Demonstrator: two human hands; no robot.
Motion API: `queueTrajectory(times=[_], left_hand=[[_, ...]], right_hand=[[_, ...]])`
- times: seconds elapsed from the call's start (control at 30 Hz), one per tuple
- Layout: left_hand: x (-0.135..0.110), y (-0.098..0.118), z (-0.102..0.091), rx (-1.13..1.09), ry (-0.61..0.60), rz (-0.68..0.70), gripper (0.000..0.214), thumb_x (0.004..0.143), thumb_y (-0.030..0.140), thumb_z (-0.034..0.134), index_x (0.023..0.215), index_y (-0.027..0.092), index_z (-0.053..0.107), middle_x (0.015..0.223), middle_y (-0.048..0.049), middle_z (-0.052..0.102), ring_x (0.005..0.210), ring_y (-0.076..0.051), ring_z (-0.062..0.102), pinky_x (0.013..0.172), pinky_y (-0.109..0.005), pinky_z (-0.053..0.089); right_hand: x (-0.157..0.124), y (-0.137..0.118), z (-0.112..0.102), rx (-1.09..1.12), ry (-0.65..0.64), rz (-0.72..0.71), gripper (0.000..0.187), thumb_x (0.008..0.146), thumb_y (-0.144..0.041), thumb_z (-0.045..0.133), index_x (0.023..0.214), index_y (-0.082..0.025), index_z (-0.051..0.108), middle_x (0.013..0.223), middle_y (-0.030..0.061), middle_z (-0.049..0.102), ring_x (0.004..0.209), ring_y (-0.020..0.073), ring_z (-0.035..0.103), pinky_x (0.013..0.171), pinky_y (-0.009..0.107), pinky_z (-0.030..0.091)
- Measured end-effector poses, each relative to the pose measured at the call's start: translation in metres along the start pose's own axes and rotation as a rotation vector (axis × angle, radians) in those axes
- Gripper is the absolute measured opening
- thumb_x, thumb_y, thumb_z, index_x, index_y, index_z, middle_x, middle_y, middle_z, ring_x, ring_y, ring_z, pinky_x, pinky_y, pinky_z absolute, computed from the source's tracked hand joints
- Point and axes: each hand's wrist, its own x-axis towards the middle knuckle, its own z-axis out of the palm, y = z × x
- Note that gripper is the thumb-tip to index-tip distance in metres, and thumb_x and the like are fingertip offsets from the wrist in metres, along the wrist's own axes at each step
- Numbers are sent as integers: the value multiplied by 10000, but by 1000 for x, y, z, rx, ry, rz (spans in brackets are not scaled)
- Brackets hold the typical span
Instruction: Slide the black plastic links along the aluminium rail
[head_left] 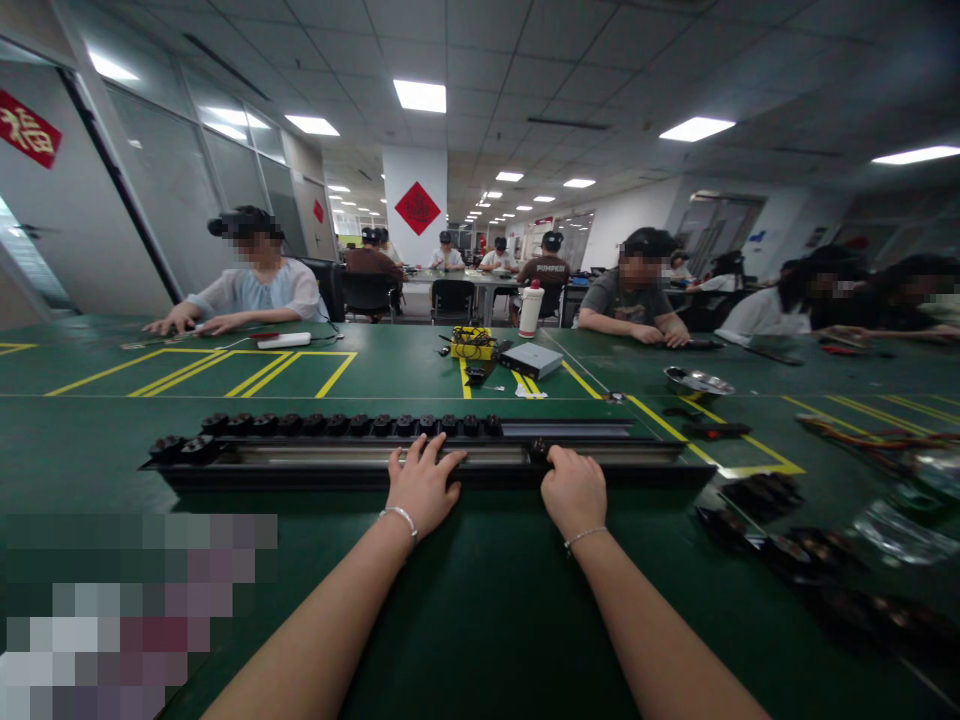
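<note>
A long black rail with a metal channel (315, 455) lies across the green table in front of me. A row of several small black round parts (337, 424) sits along its far left half. My left hand (422, 487) rests flat on the rail's near edge, fingers spread. My right hand (574, 487) is curled at the rail, fingertips pinched around one small black part (538, 449) in the channel. Both wrists wear thin bracelets.
More black parts (780, 545) lie loose on the table at right, beside a clear bag (900, 530) and coloured wires (877, 437). A metal bowl (697, 381), a grey box (531, 359) and a yellow box (472, 342) sit further back. Other people work at the far tables.
</note>
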Motion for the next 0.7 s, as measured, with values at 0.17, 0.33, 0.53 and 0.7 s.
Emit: queueTrajectory(times=[0.17, 0.33, 0.53, 0.7], left_hand=[[0, 1, -2, 0, -10, -2, 447, 731, 389, 492, 1174, 438, 460, 1391, 20, 366, 1288, -272, 249, 988, -547, 172], [0, 2, -4, -1, -30, -18, 452, 734, 382, 494, 1182, 431, 461, 1397, 22, 357, 1294, -272, 235, 1002, -536, 159], [-1, 3, -6, -6, -42, -24, 457, 730, 375, 500, 1182, 430, 463, 1402, 23, 349, 1299, -272, 227, 1005, -534, 157], [0, 2, -5, 3, -29, -14, 454, 730, 380, 501, 1179, 436, 459, 1399, 20, 354, 1295, -268, 237, 998, -542, 162]], right_hand=[[1, 1, 1, -3, -8, 3, 158, 719, -104, 422, 754, -191, 548, 796, 26, 613, 785, 148, 508, 773, 273, 256], [1, 2, 0, -3, -21, 14, 159, 718, -99, 420, 750, -190, 546, 819, 30, 614, 796, 147, 508, 764, 271, 259], [1, 2, -2, -15, -45, 21, 170, 727, -97, 416, 768, -190, 554, 823, 31, 612, 796, 143, 507, 762, 266, 261], [2, 4, -1, -21, -30, 18, 165, 718, -101, 423, 761, -188, 557, 809, 28, 609, 773, 145, 498, 747, 269, 255]])
